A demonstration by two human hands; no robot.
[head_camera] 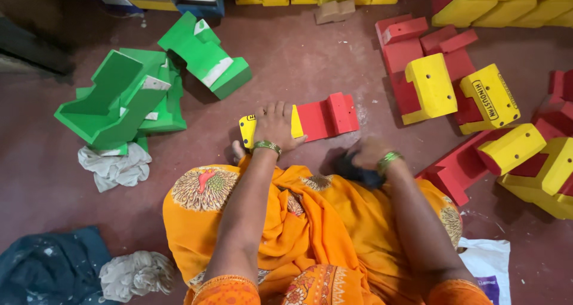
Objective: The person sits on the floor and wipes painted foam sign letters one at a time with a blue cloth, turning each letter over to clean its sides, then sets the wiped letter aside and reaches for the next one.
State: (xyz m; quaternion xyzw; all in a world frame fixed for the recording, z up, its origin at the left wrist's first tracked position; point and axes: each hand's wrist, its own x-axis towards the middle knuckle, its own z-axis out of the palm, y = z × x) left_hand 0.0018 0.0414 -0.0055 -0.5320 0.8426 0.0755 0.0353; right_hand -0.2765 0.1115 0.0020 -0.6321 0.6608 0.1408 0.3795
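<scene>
At the far left a dark blue cloth [51, 263] lies crumpled on the maroon floor [298, 60], with a pale rag [136, 274] bunched just beside it and a second white rag [116, 166] higher up. That second rag touches the foot of a heap of green blocks [128, 96] — angular, matt-painted pieces with stepped notches and pale unpainted edges, tilted against one another.

The left hand [274, 126] reaches forward from a straight arm, palm down, fingers spread flat on a yellow-and-red block [322, 117] that lies on the floor just in front of the person's knees. It presses on the block rather than gripping it; a green bangle circles the wrist. The block is long and low, yellow at its left end and red with raised ridges at the right.

The right hand [367, 156] is bent in close to the lap and blurred, its fingers closed around a dark cloth [355, 172] — the wrist wears green bangles too. An orange patterned garment covers the lap.

To the right, red blocks [406, 42] and yellow blocks [430, 84] lie mixed in a loose pile, smooth-painted, some with small holes. A white plastic bag [489, 263] lies by the right knee.
</scene>
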